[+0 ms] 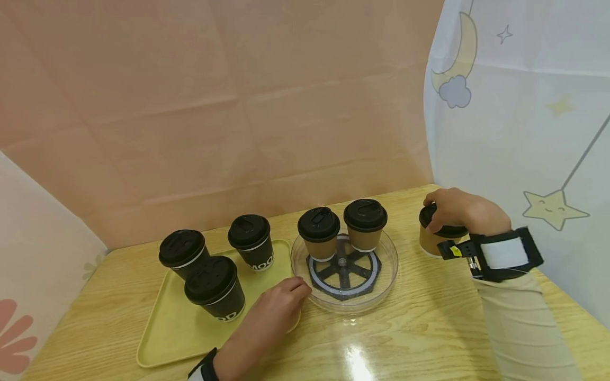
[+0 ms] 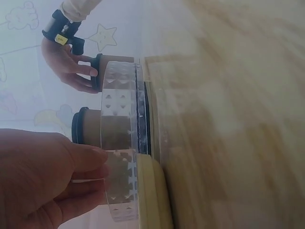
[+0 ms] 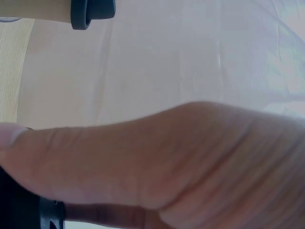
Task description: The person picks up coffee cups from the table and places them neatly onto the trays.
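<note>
My right hand (image 1: 464, 211) grips a brown paper coffee cup (image 1: 430, 242) from above, by its black lid, at the right of the table. The thumb crosses the lid in the right wrist view. At the centre sits a clear round turntable (image 1: 392, 270), a dark spoked wheel visible in its floor. Two brown coffee cups with black lids, one left (image 1: 320, 233) and one right (image 1: 365, 225), stand upright toward its back. My left hand (image 1: 278, 307) holds the turntable's near-left rim, thumb and fingers at the clear wall (image 2: 119, 179) in the left wrist view.
Left of the turntable lies a yellow tray (image 1: 173, 328), close against it. Three black coffee cups, rear-left (image 1: 183, 253), front (image 1: 216, 288) and right (image 1: 251, 242), stand on it. A peach cloth (image 1: 238, 106) hangs behind the wooden table; a white patterned cloth (image 1: 524, 132) borders its right.
</note>
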Tool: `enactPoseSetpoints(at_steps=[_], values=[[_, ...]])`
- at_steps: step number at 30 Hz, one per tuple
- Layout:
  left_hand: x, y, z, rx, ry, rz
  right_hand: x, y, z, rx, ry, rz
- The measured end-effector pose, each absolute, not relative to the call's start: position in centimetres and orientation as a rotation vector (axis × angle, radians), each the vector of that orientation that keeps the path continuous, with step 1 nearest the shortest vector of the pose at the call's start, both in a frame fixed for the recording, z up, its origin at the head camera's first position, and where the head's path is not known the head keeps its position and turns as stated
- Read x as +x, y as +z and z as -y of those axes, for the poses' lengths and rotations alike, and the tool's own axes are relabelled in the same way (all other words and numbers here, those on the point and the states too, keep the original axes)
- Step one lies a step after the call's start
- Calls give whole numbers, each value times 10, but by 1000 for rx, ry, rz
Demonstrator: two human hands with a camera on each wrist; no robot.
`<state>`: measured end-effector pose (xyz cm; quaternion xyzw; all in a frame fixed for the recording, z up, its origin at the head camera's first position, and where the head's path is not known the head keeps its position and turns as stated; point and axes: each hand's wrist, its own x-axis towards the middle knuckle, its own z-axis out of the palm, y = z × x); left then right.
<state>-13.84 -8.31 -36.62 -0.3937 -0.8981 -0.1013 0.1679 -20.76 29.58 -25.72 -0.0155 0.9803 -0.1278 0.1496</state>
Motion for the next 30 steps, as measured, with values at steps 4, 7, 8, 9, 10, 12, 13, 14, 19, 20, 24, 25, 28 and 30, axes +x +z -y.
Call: enactPoseSetpoints(at_steps=[4,7,8,9,10,12,13,14,19,20,24,25,28,30], values=[[-139,-367,83,-1115,-287,2541,-208,-257,-296,-34,-372,-2804],[-138,-367,83,-1120,-266,2531,-208,-258,-296,-32,-377,-2798],[-138,-367,83,-1122,-258,2525,-209,-258,-295,-34,-379,-2797],[-138,-366,83,-1126,-254,2521,-209,-258,-295,-36,-380,-2797],[-138,-366,83,-1128,-253,2517,-209,-258,-295,-38,-379,-2799],[-138,-366,83,-1131,-254,2516,-209,-258,-295,-42,-375,-2801],[-137,-366,83,-1135,-256,2519,-209,-258,-295,-42,-373,-2803],[-137,-366,83,-1141,-259,2523,-209,-258,-294,-45,-372,-2804],[-136,-365,83,-1149,-280,2546,-209,-258,-295,-54,-365,-2814],[-136,-365,83,-1146,-282,2547,-209,-258,-295,-58,-363,-2816],[-136,-365,82,-1134,-286,2557,-208,-258,-295,-66,-346,-2822],[-137,-365,82,-1133,-284,2559,-208,-258,-295,-67,-343,-2823],[-137,-365,82,-1133,-283,2566,-207,-258,-295,-68,-339,-2823],[-137,-365,82,-1133,-284,2570,-207,-257,-295,-73,-339,-2828]])
